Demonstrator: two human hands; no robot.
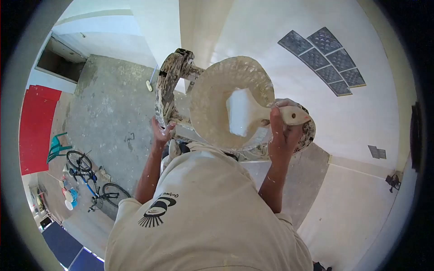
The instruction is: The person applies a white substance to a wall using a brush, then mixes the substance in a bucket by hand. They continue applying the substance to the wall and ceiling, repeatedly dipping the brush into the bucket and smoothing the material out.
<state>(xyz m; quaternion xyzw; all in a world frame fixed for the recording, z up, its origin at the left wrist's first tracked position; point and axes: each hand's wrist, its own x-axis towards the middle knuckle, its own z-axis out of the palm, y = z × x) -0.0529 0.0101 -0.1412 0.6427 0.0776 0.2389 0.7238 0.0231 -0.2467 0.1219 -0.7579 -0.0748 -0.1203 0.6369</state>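
A wide brush (253, 112) with white-coated bristles lies across a shallow, paint-spotted bowl (210, 90). My right hand (285, 128) is closed round the brush's pale handle, thumb on top, right of the bowl. Beneath and beside the bowl is a paint-caked, ladder-like wooden frame (168, 86) with curved side pieces and short crossbars. My left hand (162, 130) grips the lower end of its left side piece. The frame's right side piece shows behind my right hand, and the bowl hides its middle.
Dark textured tiles (327, 58) are on the white wall, with a smaller dark patch (377, 152) lower down. On the concrete floor (113, 104) lies a bicycle (92, 183), near a green plastic chair (57, 148). A broom (149, 85) stands farther off, and a red panel (38, 131) is at left.
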